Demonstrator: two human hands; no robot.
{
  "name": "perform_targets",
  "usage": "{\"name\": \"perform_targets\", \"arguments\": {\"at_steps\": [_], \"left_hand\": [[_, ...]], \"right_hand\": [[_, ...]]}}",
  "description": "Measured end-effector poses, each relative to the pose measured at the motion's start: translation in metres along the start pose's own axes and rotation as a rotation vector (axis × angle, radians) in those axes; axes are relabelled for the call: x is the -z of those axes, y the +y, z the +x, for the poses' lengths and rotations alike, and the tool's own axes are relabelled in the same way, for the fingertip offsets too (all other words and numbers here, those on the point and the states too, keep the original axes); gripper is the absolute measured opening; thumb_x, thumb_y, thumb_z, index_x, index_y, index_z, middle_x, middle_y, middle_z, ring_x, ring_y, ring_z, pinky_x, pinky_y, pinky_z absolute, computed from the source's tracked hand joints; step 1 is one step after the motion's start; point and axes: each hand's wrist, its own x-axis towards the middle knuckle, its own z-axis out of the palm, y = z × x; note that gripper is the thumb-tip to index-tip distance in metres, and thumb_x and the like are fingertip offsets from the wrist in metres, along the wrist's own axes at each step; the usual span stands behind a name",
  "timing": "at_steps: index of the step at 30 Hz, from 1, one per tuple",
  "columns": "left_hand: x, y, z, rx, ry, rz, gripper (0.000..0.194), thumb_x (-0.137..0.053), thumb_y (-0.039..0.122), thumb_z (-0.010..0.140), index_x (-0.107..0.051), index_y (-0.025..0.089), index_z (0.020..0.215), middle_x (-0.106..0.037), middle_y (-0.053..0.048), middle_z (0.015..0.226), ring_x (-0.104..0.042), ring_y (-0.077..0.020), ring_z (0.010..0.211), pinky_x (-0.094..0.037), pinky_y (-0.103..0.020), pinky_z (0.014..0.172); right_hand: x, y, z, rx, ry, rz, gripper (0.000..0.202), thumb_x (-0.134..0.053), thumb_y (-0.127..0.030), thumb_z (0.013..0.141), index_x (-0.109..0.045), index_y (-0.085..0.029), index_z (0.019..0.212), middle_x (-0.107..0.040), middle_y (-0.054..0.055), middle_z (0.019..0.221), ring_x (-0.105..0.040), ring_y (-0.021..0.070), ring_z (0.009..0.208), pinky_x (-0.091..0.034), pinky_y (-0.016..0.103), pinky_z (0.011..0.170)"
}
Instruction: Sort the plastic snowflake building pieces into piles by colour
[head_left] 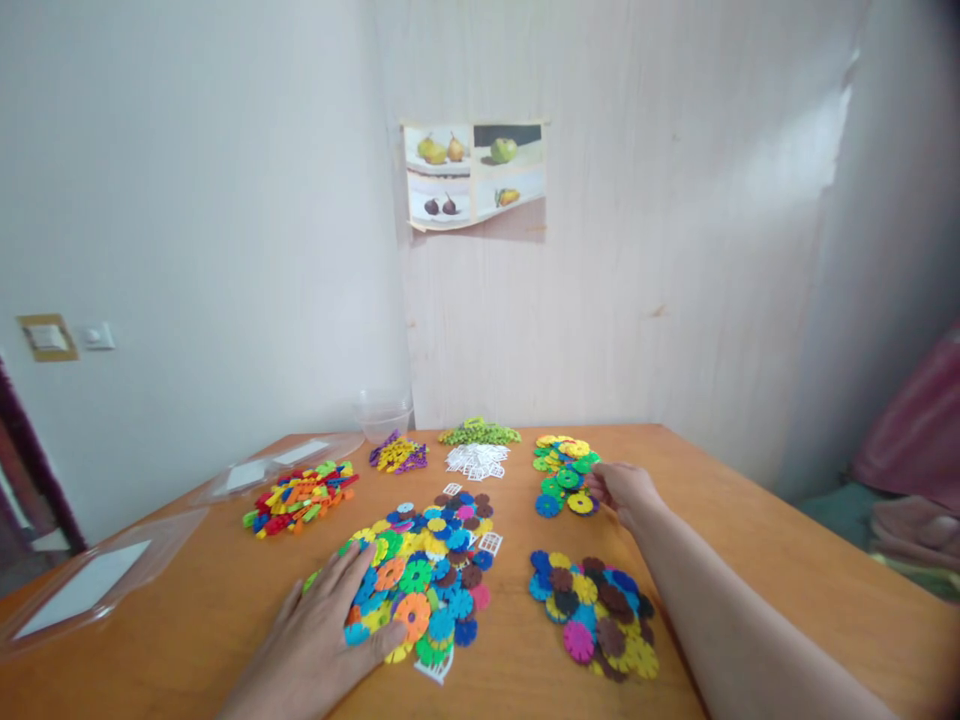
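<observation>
My left hand (pixel 330 610) lies with fingers spread on the left edge of a large mixed pile of plastic notched discs (pixel 442 560), in orange, green, blue, yellow and brown. Farther off, my right hand (pixel 622 492) has its fingers bent together at the right side of a smaller pile of yellow and green discs (pixel 566 478). What its fingertips hold, if anything, is hidden. Below that wrist sits another group of brown, blue and yellow discs (pixel 592 610). White window-shaped pieces, one a lattice window (pixel 490 543), lie around the large pile.
Toward the back are white pieces (pixel 478 461), green pieces (pixel 480 433) and purple-yellow pieces (pixel 398 453). Red, orange and green pieces (pixel 304 495) lie on the left. A clear plastic tub (pixel 382 415) and flat plastic bags (pixel 90 590) rest on the wooden table (pixel 750 560), against the wall.
</observation>
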Motion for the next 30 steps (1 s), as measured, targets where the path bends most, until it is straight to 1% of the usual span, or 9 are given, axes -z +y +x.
{"name": "perform_targets", "arguments": {"at_steps": [5,11,16,20,23,25,27,29,30], "left_hand": [[0.0,0.0,0.001,-0.008,0.005,0.012,0.095,-0.045,0.077,0.078,-0.031,0.023,0.154,-0.026,-0.009,0.161,-0.024,-0.0333,0.148,-0.023,-0.053,0.118],[-0.005,-0.004,0.001,-0.023,0.01,0.03,0.095,-0.044,0.077,0.078,-0.029,0.024,0.155,-0.023,-0.008,0.162,-0.022,-0.0324,0.149,-0.02,-0.054,0.119],[-0.003,-0.002,0.0,-0.014,0.005,0.01,0.096,-0.046,0.078,0.077,-0.029,0.024,0.155,-0.024,-0.008,0.162,-0.022,-0.034,0.148,-0.022,-0.055,0.118],[0.0,-0.001,-0.002,-0.027,0.001,-0.011,0.098,-0.05,0.077,0.075,-0.029,0.025,0.155,-0.023,-0.008,0.162,-0.021,-0.0349,0.148,-0.021,-0.055,0.118],[0.0,-0.002,-0.004,-0.046,-0.014,-0.006,0.1,-0.048,0.078,0.075,-0.026,0.024,0.156,-0.02,-0.007,0.163,-0.018,-0.0338,0.15,-0.019,-0.054,0.119],[0.0,-0.002,-0.005,-0.047,-0.024,-0.001,0.1,-0.046,0.079,0.077,-0.023,0.024,0.157,-0.019,-0.006,0.163,-0.016,-0.0327,0.15,-0.018,-0.054,0.12],[0.0,-0.001,-0.006,-0.04,-0.029,0.0,0.099,-0.044,0.079,0.078,-0.023,0.024,0.157,-0.018,-0.006,0.163,-0.016,-0.032,0.15,-0.017,-0.053,0.12],[0.0,-0.001,-0.006,-0.041,-0.024,0.0,0.096,-0.043,0.078,0.079,-0.024,0.024,0.157,-0.019,-0.006,0.163,-0.016,-0.0315,0.15,-0.016,-0.053,0.12],[0.0,0.0,-0.006,-0.045,-0.02,-0.001,0.095,-0.042,0.078,0.08,-0.025,0.024,0.156,-0.019,-0.006,0.163,-0.017,-0.0314,0.15,-0.016,-0.053,0.12]], "right_hand": [[-0.002,0.007,0.006,-0.021,0.0,0.009,0.015,-0.061,-0.005,0.068,-0.055,-0.017,0.061,-0.055,0.0,0.045,-0.052,0.0103,0.04,-0.044,0.018,0.038],[-0.004,0.007,0.005,-0.012,0.001,0.009,0.015,-0.06,-0.004,0.066,-0.055,-0.017,0.061,-0.054,-0.001,0.045,-0.054,0.0107,0.043,-0.043,0.018,0.04],[-0.005,-0.004,-0.008,0.007,0.011,-0.012,0.01,-0.058,-0.008,0.069,-0.056,-0.018,0.066,-0.057,0.0,0.051,-0.056,0.0115,0.046,-0.046,0.02,0.043],[-0.012,-0.019,-0.026,0.062,-0.046,-0.059,0.004,-0.061,-0.014,0.072,-0.062,-0.016,0.075,-0.058,-0.001,0.055,-0.054,0.0103,0.048,-0.042,0.019,0.044],[-0.026,-0.028,-0.049,0.175,-0.165,-0.169,0.012,-0.064,-0.022,0.073,-0.067,-0.016,0.084,-0.063,0.0,0.063,-0.056,0.0106,0.053,-0.041,0.019,0.046],[-0.038,-0.031,-0.07,0.28,-0.292,-0.286,0.018,-0.064,-0.029,0.077,-0.068,-0.016,0.088,-0.066,0.002,0.068,-0.057,0.0115,0.056,-0.042,0.02,0.049],[-0.048,-0.031,-0.096,0.383,-0.455,-0.387,0.02,-0.061,-0.034,0.081,-0.068,-0.017,0.088,-0.065,0.001,0.07,-0.057,0.0119,0.057,-0.042,0.021,0.052],[-0.057,-0.03,-0.125,0.491,-0.639,-0.509,0.019,-0.058,-0.034,0.085,-0.068,-0.018,0.084,-0.064,0.0,0.067,-0.055,0.0118,0.058,-0.039,0.021,0.053],[-0.06,-0.029,-0.14,0.532,-0.724,-0.573,0.019,-0.057,-0.033,0.086,-0.069,-0.019,0.085,-0.064,0.0,0.066,-0.054,0.0118,0.058,-0.037,0.021,0.054]]}}
